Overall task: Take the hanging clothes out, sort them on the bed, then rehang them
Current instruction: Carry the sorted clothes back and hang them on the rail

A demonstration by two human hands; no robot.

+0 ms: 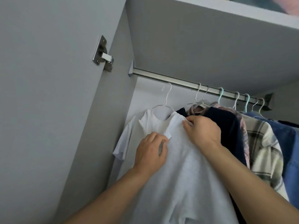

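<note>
Pinching: right hand (202, 131), fingers (188, 122) curled onto the shoulder seam of the white T-shirt (178, 159), frame centre. Left hand (151, 152) just below and left of it, fingers (161, 139) curled into a fold of the same shirt near the collar. Both hands grip cloth, not the hanger.

White T-shirt sits on a white wire hanger (166, 101) at centre. Its hook is at the height of the metal rail (178, 81), but whether it is seated over the rail cannot be told. One sleeve droops to the left.

Step in hand (judgement): either rehanging, shirt being squared on its hanger, or the start of taking it out. The bed is not in view, so which one is uncertain. If rehanging, the next move calls for smoothing the shoulder over the hanger arm, then confirming the hook is over the rail. If removing, it calls for lifting the hook clear.

Count along the rail, centre to right: eight hanger hooks, five white, one bare metal, two teal, including the T-shirt's. Garments distinguishable: one white T-shirt, one navy top (226, 126), one pink plaid piece (195, 110), one cream plaid shirt (262, 151), blue denim (289, 143) at right edge; exact garment total cannot be told.

Door hinge (103, 54), upper left: one.
</note>
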